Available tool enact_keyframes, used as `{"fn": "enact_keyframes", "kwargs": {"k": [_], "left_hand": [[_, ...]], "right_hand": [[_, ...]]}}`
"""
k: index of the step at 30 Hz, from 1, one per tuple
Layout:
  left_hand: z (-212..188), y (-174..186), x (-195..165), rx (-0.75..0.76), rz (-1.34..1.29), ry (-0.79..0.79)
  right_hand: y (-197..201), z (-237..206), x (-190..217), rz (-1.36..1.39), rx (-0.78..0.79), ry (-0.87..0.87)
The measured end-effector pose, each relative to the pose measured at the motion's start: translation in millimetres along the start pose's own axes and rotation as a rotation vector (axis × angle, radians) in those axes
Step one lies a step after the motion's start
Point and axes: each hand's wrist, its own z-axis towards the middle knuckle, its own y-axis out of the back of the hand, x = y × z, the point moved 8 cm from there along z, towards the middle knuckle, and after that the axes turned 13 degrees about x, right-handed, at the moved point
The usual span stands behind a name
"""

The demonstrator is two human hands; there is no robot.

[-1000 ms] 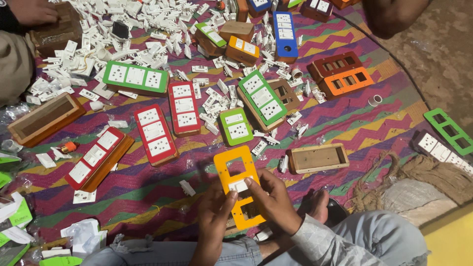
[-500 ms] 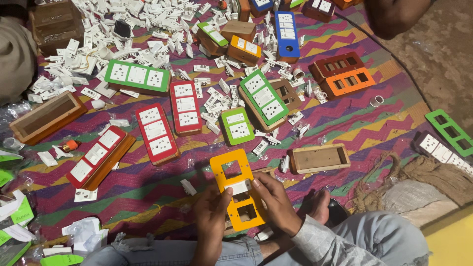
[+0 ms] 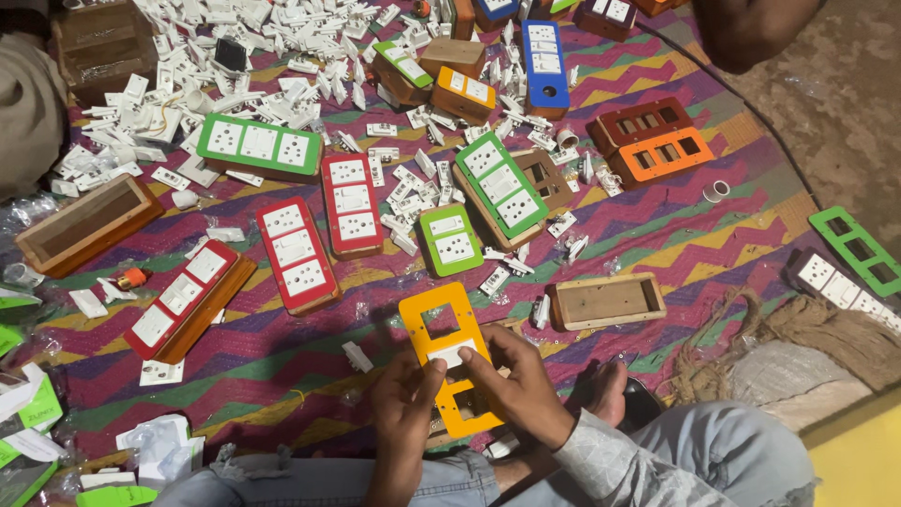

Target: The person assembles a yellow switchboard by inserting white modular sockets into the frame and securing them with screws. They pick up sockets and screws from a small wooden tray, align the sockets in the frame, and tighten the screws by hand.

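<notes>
You had the orange plate (image 3: 449, 361) in both hands over your lap, long side pointing away from you. Left hand (image 3: 404, 404) clamped its left edge, thumb on the face; right hand (image 3: 521, 380) wrapped the right edge, fingers curled over the middle. A white insert (image 3: 452, 355) sat at the plate's middle window, top window empty, bottom window partly hidden by your fingers. My read: you were seating that insert in the frame. Next move called for a firm thumb press on the insert with the plate held flat; can't tell if it had clicked home.

Around the orange plate: an open wooden box (image 3: 606, 301) just to its right, a small green plate (image 3: 450, 239) with white sockets just beyond it, two red plates (image 3: 297, 253) beyond and to its left, a loose white insert (image 3: 357, 356) close on its left. Green-and-white cardboard packs (image 3: 28, 413) lay far left of it, print too small to tell. The heap of white parts (image 3: 282, 47) was well beyond it
</notes>
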Motion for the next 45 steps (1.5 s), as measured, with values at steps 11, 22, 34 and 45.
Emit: {"fn": "enact_keyframes", "kwargs": {"k": [11,22,34,45], "left_hand": [[3,-2,-4,0.045,-0.012,-0.116],[0,0,-4,-0.002,-0.007,-0.073],[0,8,5,-0.057,0.065,-0.013],[-2,2,-3,-0.018,0.042,-0.041]], "right_hand": [[-1,-3,-8,0.131,-0.018,-0.115],[4,-4,-14,0.065,0.015,0.040],[-1,-1,5,-0.143,0.002,0.054],[-1,-5,-6,0.103,-0.001,-0.121]]}}
